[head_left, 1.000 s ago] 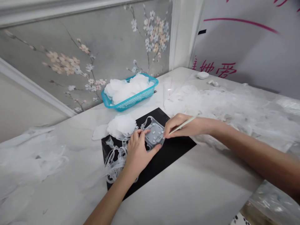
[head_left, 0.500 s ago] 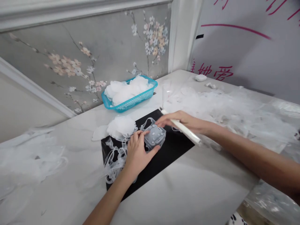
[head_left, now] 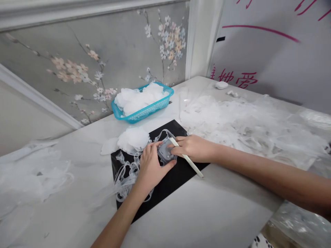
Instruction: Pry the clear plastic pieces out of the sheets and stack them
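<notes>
My left hand (head_left: 154, 161) holds a translucent grey piece with small round dots (head_left: 165, 150) against a black mat (head_left: 178, 177). Its fingers rest on the piece's left side and its thumb lies along the near edge. In my right hand (head_left: 193, 147) is a slim white pen-shaped tool (head_left: 191, 164), slanting across the piece's right side. The tool's tip is by the far right edge of the piece, too small to make out. Clear curly offcuts (head_left: 126, 179) lie left of my left hand. Beyond them sits a pile of sheer white pieces (head_left: 134, 138).
A blue basket (head_left: 141, 118) filled with white sheer pieces stands by the wall. A wide heap of white scraps (head_left: 232, 120) covers the right of the table, with another heap (head_left: 33, 175) at left. A small white case (head_left: 221, 85) lies at the back.
My right hand has come down onto the piece, and the white tool has swung steeper, its near end moving left and down. My left hand has hardly moved.
</notes>
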Action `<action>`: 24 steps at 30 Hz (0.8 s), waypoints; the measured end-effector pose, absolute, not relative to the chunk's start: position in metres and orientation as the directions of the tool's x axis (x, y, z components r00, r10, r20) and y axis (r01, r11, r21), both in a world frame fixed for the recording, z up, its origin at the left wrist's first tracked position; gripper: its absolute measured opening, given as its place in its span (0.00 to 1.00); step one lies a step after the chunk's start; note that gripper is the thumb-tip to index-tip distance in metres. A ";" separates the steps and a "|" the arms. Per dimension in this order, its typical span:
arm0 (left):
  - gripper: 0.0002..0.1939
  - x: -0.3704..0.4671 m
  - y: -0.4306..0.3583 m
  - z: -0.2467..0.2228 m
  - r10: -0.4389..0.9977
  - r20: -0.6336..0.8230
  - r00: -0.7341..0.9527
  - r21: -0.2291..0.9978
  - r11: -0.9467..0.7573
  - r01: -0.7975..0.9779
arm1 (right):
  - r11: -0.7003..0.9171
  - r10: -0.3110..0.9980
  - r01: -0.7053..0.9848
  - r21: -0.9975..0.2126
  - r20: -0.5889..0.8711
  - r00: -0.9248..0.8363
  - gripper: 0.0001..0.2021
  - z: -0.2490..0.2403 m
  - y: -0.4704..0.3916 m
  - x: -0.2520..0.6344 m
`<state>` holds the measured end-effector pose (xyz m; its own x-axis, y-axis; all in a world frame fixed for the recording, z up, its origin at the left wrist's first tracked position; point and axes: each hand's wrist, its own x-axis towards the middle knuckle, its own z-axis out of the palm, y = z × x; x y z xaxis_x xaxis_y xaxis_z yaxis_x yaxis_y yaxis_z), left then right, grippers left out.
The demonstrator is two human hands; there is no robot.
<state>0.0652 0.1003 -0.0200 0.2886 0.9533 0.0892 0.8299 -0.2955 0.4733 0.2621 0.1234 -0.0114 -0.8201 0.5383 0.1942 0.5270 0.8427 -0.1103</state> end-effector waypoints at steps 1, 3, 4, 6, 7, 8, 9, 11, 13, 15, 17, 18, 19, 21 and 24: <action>0.28 0.065 0.101 -0.020 0.954 0.083 0.288 0.474 -0.292 0.830 | 0.831 0.555 0.548 -0.091 0.171 -0.814 0.11 -0.011 0.121 0.260; 0.28 0.066 0.103 -0.018 0.955 0.069 0.288 0.479 -0.285 0.830 | 0.795 0.606 0.598 -0.099 0.151 -0.781 0.10 -0.009 0.118 0.256; 0.28 0.066 0.103 -0.018 0.957 0.060 0.285 0.481 -0.278 0.831 | 0.771 0.637 0.625 -0.125 0.151 -0.756 0.09 -0.008 0.116 0.254; 0.28 0.067 0.104 -0.016 0.958 0.042 0.282 0.483 -0.267 0.834 | 0.716 0.698 0.670 -0.197 0.157 -0.699 0.07 -0.007 0.115 0.250; 0.28 0.067 0.105 -0.015 0.959 0.034 0.280 0.483 -0.262 0.836 | 0.688 0.724 0.688 -0.231 0.159 -0.671 0.07 -0.007 0.115 0.249; 0.28 0.067 0.105 -0.015 0.960 0.028 0.280 0.483 -0.258 0.837 | 0.663 0.747 0.701 -0.262 0.163 -0.645 0.06 -0.007 0.116 0.249; 0.28 0.067 0.105 -0.015 0.960 0.023 0.281 0.483 -0.257 0.837 | 0.645 0.761 0.704 -0.297 0.170 -0.626 0.06 -0.007 0.117 0.250; 0.28 0.066 0.104 -0.015 0.956 0.029 0.291 0.481 -0.269 0.834 | 0.633 0.764 0.662 -0.400 0.184 -0.619 0.06 -0.007 0.121 0.254; 0.26 0.065 0.102 -0.016 0.945 0.044 0.323 0.469 -0.305 0.829 | 0.590 0.769 0.569 -0.573 0.185 -0.611 0.09 -0.006 0.125 0.260; 0.24 0.064 0.100 -0.017 0.933 0.050 0.357 0.454 -0.340 0.824 | 0.463 0.823 0.448 -0.765 0.182 -0.539 0.14 -0.003 0.127 0.267; 0.17 0.064 0.099 -0.018 0.933 0.042 0.358 0.455 -0.337 0.824 | 0.328 0.883 0.332 -0.885 0.163 -0.440 0.19 0.000 0.128 0.273; 0.15 0.065 0.099 -0.018 0.937 0.039 0.346 0.455 -0.325 0.829 | 0.281 0.900 0.287 -0.916 0.148 -0.409 0.20 0.002 0.129 0.275; 0.14 0.066 0.099 -0.018 0.942 0.042 0.332 0.451 -0.314 0.836 | 0.249 0.907 0.261 -0.933 0.130 -0.401 0.21 0.003 0.129 0.276; 0.13 0.068 0.099 -0.018 0.949 0.053 0.312 0.429 -0.304 0.851 | 0.217 0.896 0.250 -0.944 0.092 -0.434 0.20 0.006 0.130 0.278; 0.16 0.069 0.099 -0.019 0.947 0.079 0.312 0.405 -0.316 0.858 | 0.275 0.829 0.254 -0.927 0.095 -0.552 0.16 0.007 0.134 0.284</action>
